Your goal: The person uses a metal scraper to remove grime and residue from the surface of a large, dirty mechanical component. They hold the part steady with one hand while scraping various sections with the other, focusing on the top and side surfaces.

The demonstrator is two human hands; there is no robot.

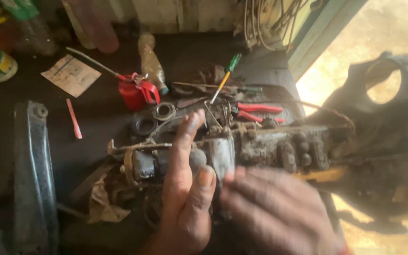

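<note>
Both hands meet at a grimy metal engine assembly lying on the dark table — the left hand rests on it with fingers extended, thumb against its pale centre block. Blurred, the right hand touches the same block; its grip cannot be told. Behind lie red-handled pliers, a green screwdriver and a red oil can.

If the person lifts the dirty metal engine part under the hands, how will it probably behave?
The engine part looks like solid metal, so probably heavy and stiff. Its grimy, oily-looking coat may make it slippery. Its long, blocky shape suggests it would not roll.
</note>
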